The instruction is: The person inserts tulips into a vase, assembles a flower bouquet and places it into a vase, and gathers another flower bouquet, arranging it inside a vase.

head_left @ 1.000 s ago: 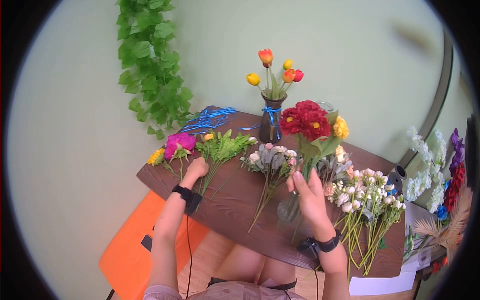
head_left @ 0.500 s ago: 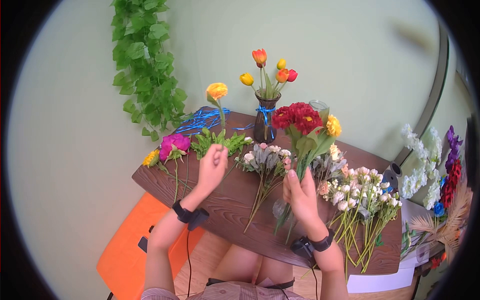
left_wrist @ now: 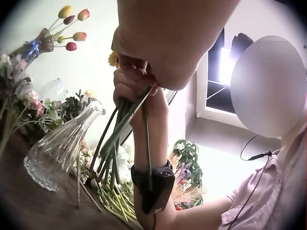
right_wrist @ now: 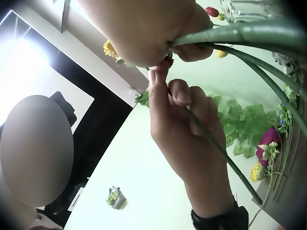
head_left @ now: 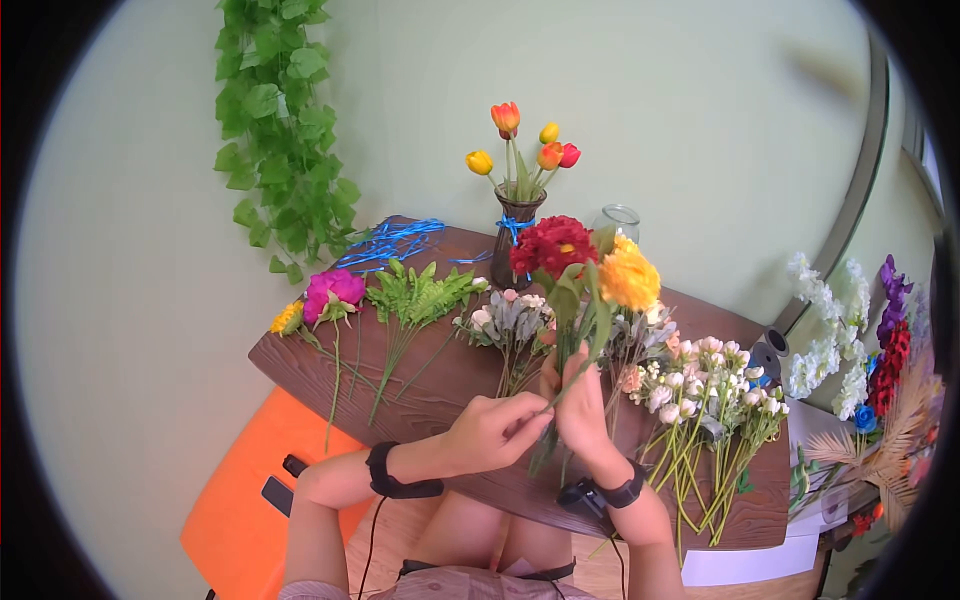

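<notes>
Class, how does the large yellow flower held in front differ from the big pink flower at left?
The yellow flower is held up over the table; the pink flower lies on it. The left hand pinches the yellow flower's stem; no hand touches the pink flower. Both have layered petals and green stems.

From where I stand the room is bright, with soft light on the pale wall (head_left: pixel 700 130) and a white glow (right_wrist: pixel 24 67) glaring in both wrist views. The left wrist view shows the brown surface (left_wrist: pixel 29 206) looking dim. The head view has black round edges, a bendy frame (head_left: pixel 868 150) and a blurry smudge (head_left: pixel 820 70), and one close stem (right_wrist: pixel 240 34) looks fuzzy.
</notes>
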Tool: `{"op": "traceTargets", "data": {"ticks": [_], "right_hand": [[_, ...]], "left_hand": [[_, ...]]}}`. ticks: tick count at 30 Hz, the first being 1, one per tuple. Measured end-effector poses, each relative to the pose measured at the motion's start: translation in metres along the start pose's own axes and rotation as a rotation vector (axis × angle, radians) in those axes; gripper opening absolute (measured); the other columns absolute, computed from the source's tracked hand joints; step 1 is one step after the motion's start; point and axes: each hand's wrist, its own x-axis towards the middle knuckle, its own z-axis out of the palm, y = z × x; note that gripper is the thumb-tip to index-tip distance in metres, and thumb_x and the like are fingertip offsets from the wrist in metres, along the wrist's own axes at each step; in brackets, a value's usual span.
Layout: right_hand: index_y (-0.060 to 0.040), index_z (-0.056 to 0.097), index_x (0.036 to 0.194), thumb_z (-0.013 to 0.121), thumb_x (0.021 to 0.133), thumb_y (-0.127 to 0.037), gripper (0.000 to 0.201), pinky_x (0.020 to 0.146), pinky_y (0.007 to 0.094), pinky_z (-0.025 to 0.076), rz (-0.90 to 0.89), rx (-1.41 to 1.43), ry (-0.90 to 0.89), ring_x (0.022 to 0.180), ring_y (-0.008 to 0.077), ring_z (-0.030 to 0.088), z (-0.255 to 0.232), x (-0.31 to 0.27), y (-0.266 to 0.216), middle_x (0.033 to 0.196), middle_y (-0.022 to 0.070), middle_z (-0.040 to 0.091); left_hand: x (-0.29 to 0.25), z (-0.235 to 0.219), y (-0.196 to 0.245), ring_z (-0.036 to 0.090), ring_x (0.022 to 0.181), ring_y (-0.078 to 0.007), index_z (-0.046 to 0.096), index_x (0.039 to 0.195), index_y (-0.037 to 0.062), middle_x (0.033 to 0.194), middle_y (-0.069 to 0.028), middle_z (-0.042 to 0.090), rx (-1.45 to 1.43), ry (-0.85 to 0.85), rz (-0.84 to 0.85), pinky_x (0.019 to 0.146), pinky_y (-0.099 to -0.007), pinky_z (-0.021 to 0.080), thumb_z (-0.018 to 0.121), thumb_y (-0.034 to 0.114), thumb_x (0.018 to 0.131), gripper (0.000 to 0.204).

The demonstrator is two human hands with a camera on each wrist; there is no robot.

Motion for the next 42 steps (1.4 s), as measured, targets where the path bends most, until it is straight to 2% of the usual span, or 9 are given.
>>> {"op": "traceTargets", "data": {"ticks": [7,16,22,26,29,31,35,37,42], "right_hand": [[-0.0005,0.040,0.119,0.022,0.094,-0.041,0.051,0.052,0.0195,0.028,-0.024,-0.110,0.023,0.058,0.0061,0.031,-0.001,0.002,-0.001,0.069,-0.0019,0.035],[-0.0004,0.043,0.114,0.028,0.095,-0.023,0.033,0.055,0.0197,0.031,0.067,-0.127,0.081,0.062,0.0045,0.033,0.003,0.002,-0.002,0.071,-0.0024,0.038],[0.0011,0.045,0.107,0.027,0.096,-0.023,0.033,0.052,0.0198,0.028,0.007,-0.093,0.185,0.059,0.0054,0.032,0.003,0.004,0.000,0.069,-0.0018,0.036],[0.0004,0.041,0.108,0.026,0.096,-0.026,0.033,0.048,0.0194,0.027,0.015,0.036,0.206,0.054,0.0055,0.031,0.007,0.005,-0.009,0.067,-0.0015,0.035],[-0.0008,0.039,0.108,0.026,0.096,-0.028,0.032,0.046,0.0189,0.026,0.026,0.109,0.198,0.053,0.0048,0.030,0.005,0.005,-0.010,0.066,-0.0016,0.034],[-0.0012,0.039,0.108,0.026,0.096,-0.028,0.032,0.046,0.0186,0.026,0.023,0.146,0.192,0.052,0.0045,0.029,0.004,0.005,-0.010,0.065,-0.0017,0.034],[-0.0012,0.039,0.108,0.027,0.096,-0.029,0.033,0.046,0.0188,0.026,0.031,0.150,0.177,0.052,0.0049,0.029,0.005,0.005,-0.005,0.064,-0.0019,0.033],[-0.0013,0.038,0.107,0.027,0.096,-0.029,0.033,0.046,0.0189,0.026,0.033,0.164,0.168,0.052,0.0051,0.029,0.005,0.005,-0.004,0.064,-0.0020,0.033],[-0.0004,0.036,0.109,0.027,0.095,-0.030,0.034,0.048,0.0206,0.035,-0.004,0.167,0.193,0.052,0.0069,0.035,0.009,0.005,-0.002,0.066,0.0004,0.033]], "left_hand": [[0.006,0.004,0.001,0.046,0.043,-0.0030,0.052,0.083,0.0010,0.052,-0.0002,0.051,-0.119,-0.032,-0.173,0.038,-0.0206,0.033,0.056,0.004,0.081,0.005],[0.017,-0.004,0.003,0.046,0.044,-0.0057,0.052,0.085,0.0004,0.056,-0.0033,0.054,-0.049,-0.130,-0.206,0.040,-0.0218,0.034,0.053,0.004,0.083,0.005],[0.018,-0.020,0.007,0.057,0.068,-0.0264,0.056,0.102,0.0025,0.082,-0.0128,0.058,0.124,-0.301,-0.096,0.058,-0.0344,0.045,0.053,0.012,0.083,0.022],[0.025,-0.043,0.010,0.058,0.069,-0.0256,0.060,0.096,0.0069,0.084,-0.0098,0.059,0.263,-0.270,-0.105,0.060,-0.0310,0.046,0.053,0.014,0.083,0.016],[0.028,-0.072,-0.032,0.059,0.074,-0.0303,0.060,0.092,0.0061,0.084,-0.0130,0.061,0.386,-0.317,-0.337,0.066,-0.0374,0.047,0.049,0.025,0.085,0.023],[0.024,-0.099,-0.070,0.058,0.081,-0.0325,0.060,0.090,0.0052,0.087,-0.0155,0.061,0.604,-0.408,-0.623,0.071,-0.0407,0.046,0.046,0.030,0.084,0.029],[-0.007,-0.140,-0.153,0.056,0.094,-0.0359,0.056,0.103,0.0011,0.100,-0.0221,0.058,0.990,-0.422,-1.032,0.080,-0.0424,0.046,0.047,0.025,0.081,0.034],[-0.032,-0.153,-0.199,0.055,0.097,-0.0350,0.052,0.107,-0.0002,0.105,-0.0218,0.056,1.025,-0.369,-1.091,0.081,-0.0421,0.045,0.048,0.023,0.080,0.036],[-0.037,-0.164,-0.208,0.052,0.105,-0.0332,0.041,0.117,-0.0033,0.118,-0.0216,0.049,0.958,-0.300,-1.270,0.086,-0.0400,0.044,0.054,0.018,0.076,0.048]]}}
